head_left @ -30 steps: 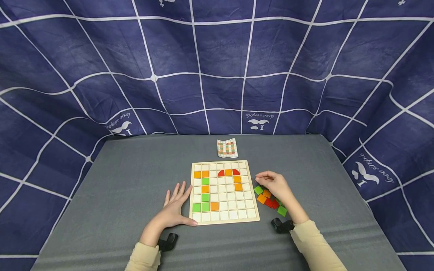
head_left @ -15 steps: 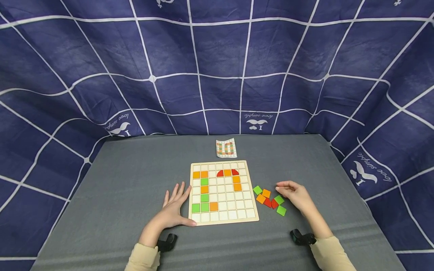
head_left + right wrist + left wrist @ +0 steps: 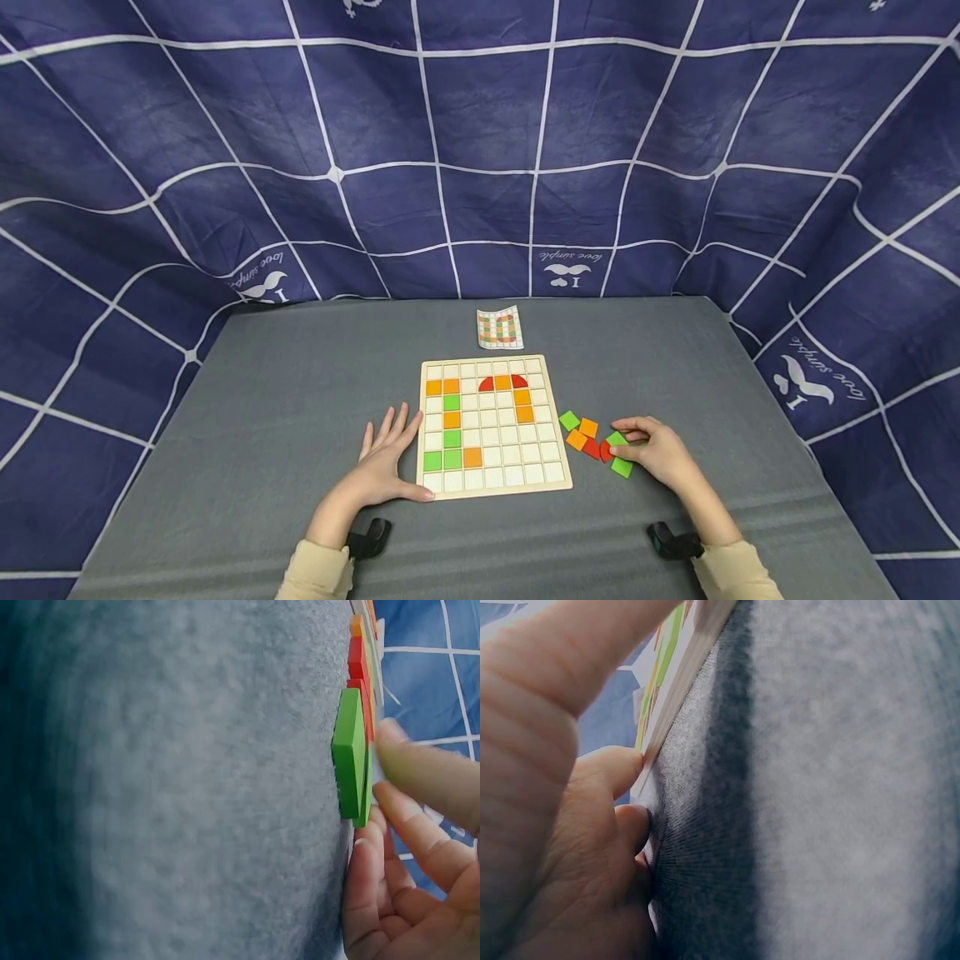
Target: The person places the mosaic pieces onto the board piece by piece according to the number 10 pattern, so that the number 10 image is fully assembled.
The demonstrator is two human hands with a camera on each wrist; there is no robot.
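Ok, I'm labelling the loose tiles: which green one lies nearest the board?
The leftmost loose green tile, just right of the board; the other two loose green tiles lie farther right, by the right hand.

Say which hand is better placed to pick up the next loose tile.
Likely the right hand: it is at the loose tiles; the left hand is across the board, touching its edge.

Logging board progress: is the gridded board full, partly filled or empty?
Partly filled: the gridded board holds coloured pieces, but its bottom row in the head view is bare.
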